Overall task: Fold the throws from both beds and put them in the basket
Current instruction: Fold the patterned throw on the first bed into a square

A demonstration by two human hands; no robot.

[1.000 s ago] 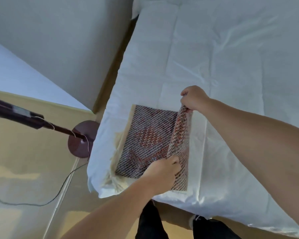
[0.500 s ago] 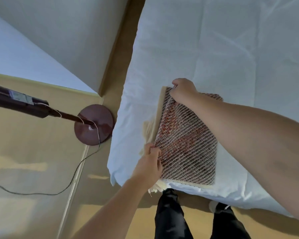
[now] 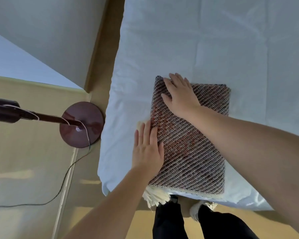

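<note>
A white bed (image 3: 205, 49) fills the upper right. The folded throw (image 3: 193, 152) lies flat at the bed's near left corner, its near edge along the bed's near edge, a cream fringe (image 3: 154, 198) hanging over that edge. The right hand (image 3: 181, 95) lies open, palm down, on the throw's far left part. The left hand (image 3: 148, 149) lies open and flat along the throw's left edge, fingers partly on the sheet. On the floor left of the bed stands a round lamp base (image 3: 82, 125), a cord (image 3: 59, 187) trailing from it.
</note>
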